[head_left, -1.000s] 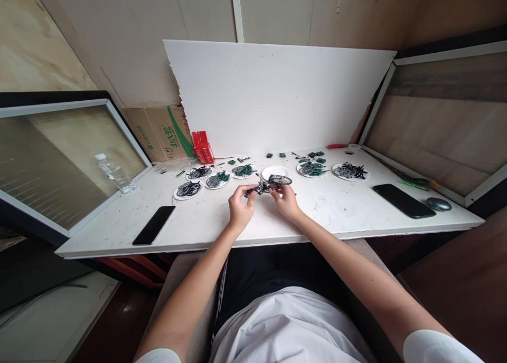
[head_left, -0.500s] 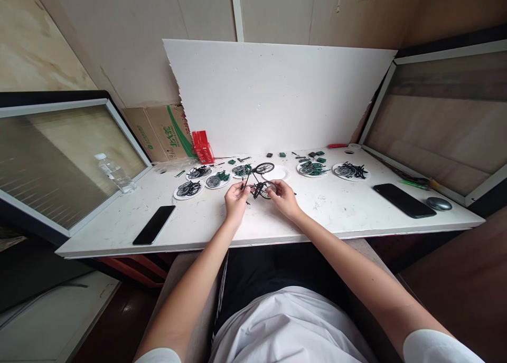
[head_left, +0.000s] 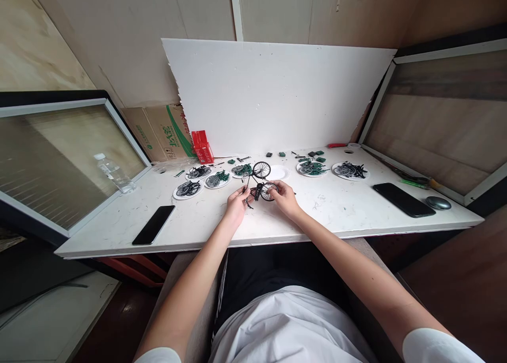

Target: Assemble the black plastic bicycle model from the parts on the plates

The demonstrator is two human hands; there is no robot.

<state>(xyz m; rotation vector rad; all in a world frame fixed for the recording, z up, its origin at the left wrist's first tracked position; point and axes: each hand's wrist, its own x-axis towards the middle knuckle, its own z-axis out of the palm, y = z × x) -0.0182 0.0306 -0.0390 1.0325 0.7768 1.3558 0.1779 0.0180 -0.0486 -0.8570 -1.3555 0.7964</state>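
Note:
Between my hands, above the white table, is a small black model bicycle, tipped on its side with one spoked wheel pointing away from me. My left hand pinches the near-left part of the bicycle, around its frame. With thumb and fingers, my right hand grips the other wheel at its right edge. My fingertips partly cover the spots they hold. Just beyond the bicycle lie a bare white plate and a plate of green and black parts.
More plates of black parts and green parts line the table. A phone lies left; another phone and a round grey object lie right. A bottle, red box and white board stand behind.
The bicycle has turned in my hands, so its far wheel now faces me more fully and sits slightly left. Both hands keep their hold.

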